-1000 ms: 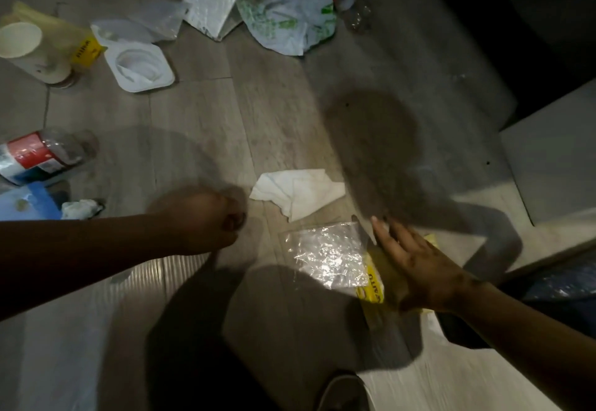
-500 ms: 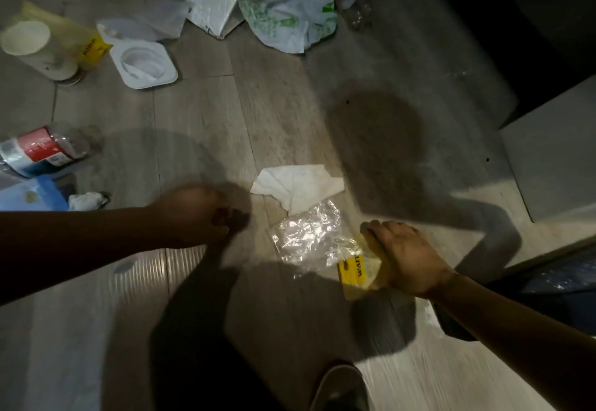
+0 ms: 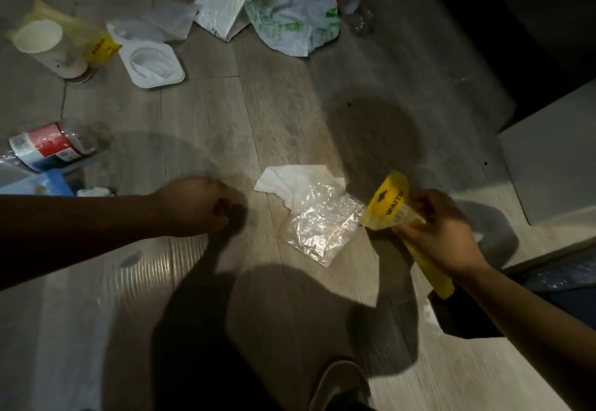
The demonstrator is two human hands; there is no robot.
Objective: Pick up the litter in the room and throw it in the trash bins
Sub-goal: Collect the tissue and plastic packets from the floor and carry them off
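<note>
My right hand (image 3: 442, 233) grips a plastic bag with a yellow header (image 3: 388, 202) and lifts it off the wooden floor; its clear crinkled part (image 3: 319, 226) hangs down to the left. Under it lies a white paper napkin (image 3: 290, 181). My left hand (image 3: 193, 207) hovers over the floor left of the napkin, fingers curled, with nothing seen in it. Farther off lie a white plastic tray (image 3: 151, 63), a paper cup (image 3: 45, 46) on a yellow wrapper (image 3: 100, 49), a bottle with a red label (image 3: 54, 146), a white and green plastic bag (image 3: 296, 16) and a white pouch (image 3: 225, 7).
A grey cabinet or box (image 3: 554, 159) stands at the right. A dark blue bag (image 3: 567, 278) lies at the right edge below it. A blue item (image 3: 42, 184) and a crumpled white scrap (image 3: 95, 191) sit at the left edge. My shoe (image 3: 342, 385) shows at the bottom.
My right hand went from lying flat over the yellow-topped bag to gripping it and has lifted it up and to the right. My left hand has stayed curled in place.
</note>
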